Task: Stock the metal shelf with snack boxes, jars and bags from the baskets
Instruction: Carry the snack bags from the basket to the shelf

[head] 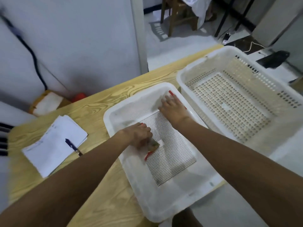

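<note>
White basket (108, 115): L hand (137, 135) grips bag (154, 145), R hand (173, 108) grips pkt (159, 102).

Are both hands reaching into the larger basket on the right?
No, the left hand and right hand are both in the shallow basket, beside the larger basket.

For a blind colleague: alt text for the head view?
The left hand grips the nearer snack bag and the right hand the farther bag, inside a shallow white basket on a table. A deeper basket sits beside it.
</note>
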